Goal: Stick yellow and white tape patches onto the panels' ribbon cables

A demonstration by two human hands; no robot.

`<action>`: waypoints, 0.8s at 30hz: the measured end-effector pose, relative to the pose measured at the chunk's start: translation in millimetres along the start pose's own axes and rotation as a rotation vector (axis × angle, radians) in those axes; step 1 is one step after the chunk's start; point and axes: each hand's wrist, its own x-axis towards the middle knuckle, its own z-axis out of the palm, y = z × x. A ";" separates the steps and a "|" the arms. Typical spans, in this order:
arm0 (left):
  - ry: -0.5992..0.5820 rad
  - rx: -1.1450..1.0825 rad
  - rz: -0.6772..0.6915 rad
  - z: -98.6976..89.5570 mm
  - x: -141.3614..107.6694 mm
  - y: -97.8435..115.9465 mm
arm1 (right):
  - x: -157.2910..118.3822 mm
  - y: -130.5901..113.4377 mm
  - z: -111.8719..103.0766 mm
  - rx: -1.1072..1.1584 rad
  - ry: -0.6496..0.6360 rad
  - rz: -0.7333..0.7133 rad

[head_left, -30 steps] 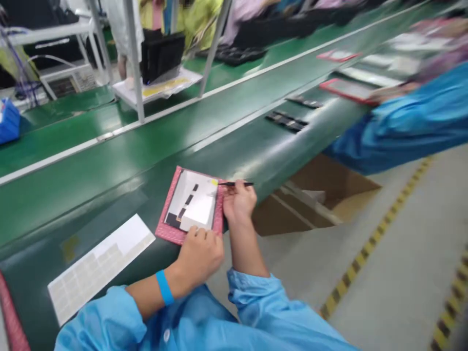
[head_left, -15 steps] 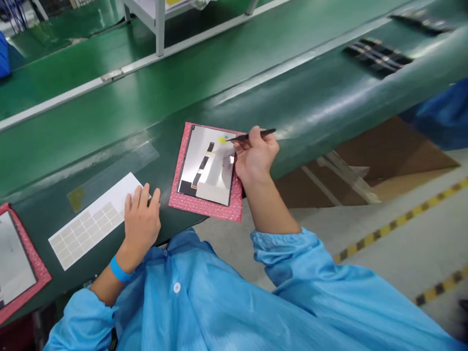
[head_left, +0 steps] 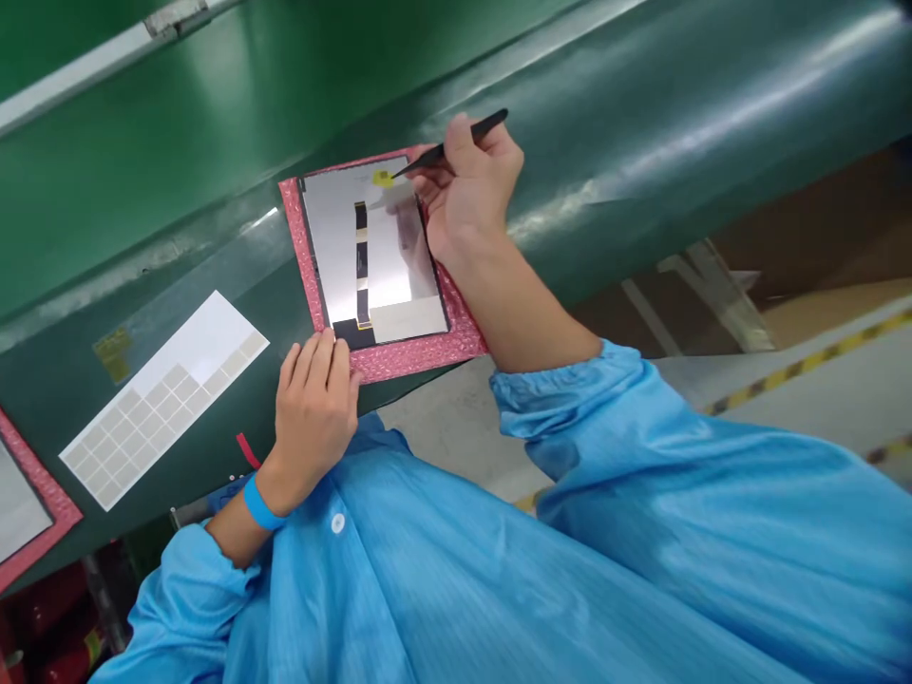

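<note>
On panel (head_left: 395, 247) nr tweezers (head_left: 431, 157), yellow sticker (head_left: 383, 179) print illegible.

Legible text: none that we can read. Yellow label (head_left: 383, 178), near one edge of the silvery panel (head_left: 383, 256): we note a dark mark, too small to make out. Striped tape (head_left: 805, 367), yellow and black, on the grey floor (head_left: 841, 399): we list its pattern only.

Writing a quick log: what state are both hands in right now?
Left hand: open, at a corner of the pink wrap.
Right hand: closed, holding black tweezers.
</note>
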 end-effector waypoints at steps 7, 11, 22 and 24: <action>-0.003 0.001 -0.100 -6.7 2.2 22.4 | -29.8 -29.5 -9.7 -0.009 -0.086 -0.025; 0.022 0.034 -0.053 -0.1 2.8 31.6 | -75.4 -63.3 -19.3 -0.147 -0.306 0.062; 0.001 -0.063 -0.095 -5.7 6.6 32.9 | -118.1 -78.3 -21.9 -0.400 -0.306 0.094; 0.001 -0.069 -0.099 -6.7 7.0 33.6 | -122.9 -82.7 -21.5 -0.493 -0.290 0.100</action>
